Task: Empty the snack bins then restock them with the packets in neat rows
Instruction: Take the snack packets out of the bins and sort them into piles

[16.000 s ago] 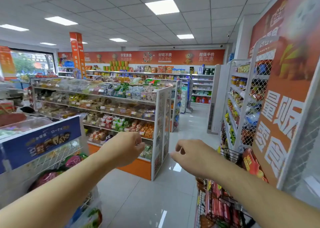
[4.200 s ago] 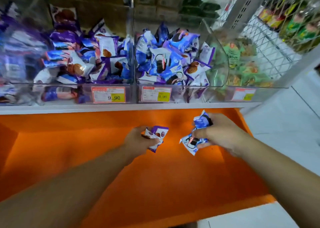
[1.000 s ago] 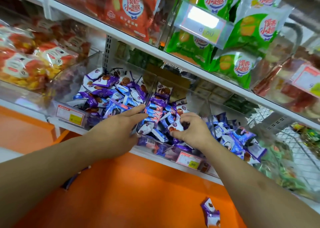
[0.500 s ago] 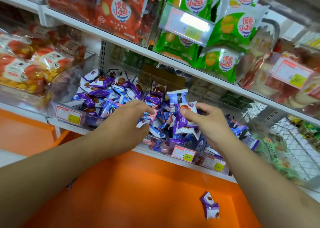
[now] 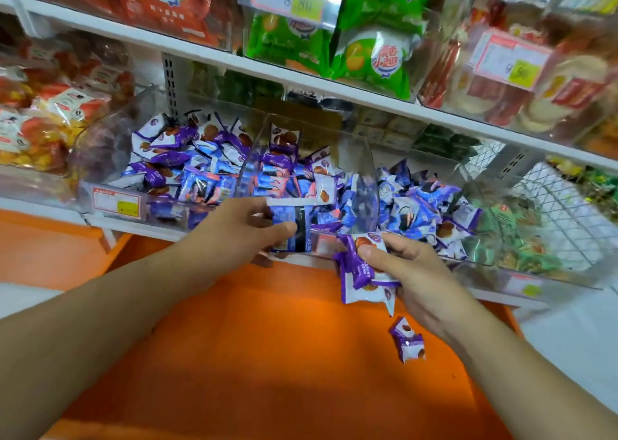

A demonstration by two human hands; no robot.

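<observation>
Three clear plastic snack bins stand side by side on the lower white shelf, heaped with loose purple, blue and white packets: a left bin (image 5: 113,172), a middle bin (image 5: 366,169) and a right bin (image 5: 468,175). My left hand (image 5: 240,232) holds a blue packet (image 5: 291,227) at the middle bin's front. My right hand (image 5: 411,272) grips a small bunch of purple-and-white packets (image 5: 363,274) just below the bin front, over the orange ledge (image 5: 250,356). A few purple packets (image 5: 408,341) lie on that ledge under my right hand.
The shelf above (image 5: 301,75) carries bins of red and green biscuit bags with price tags. Orange-red packets (image 5: 43,118) fill the bin to the left. A white wire rack (image 5: 551,199) with green snacks stands to the right. White floor shows at both sides.
Both hands have drawn back out of the middle bin, each with packets. My right hand has dropped lower, down over the orange ledge.
</observation>
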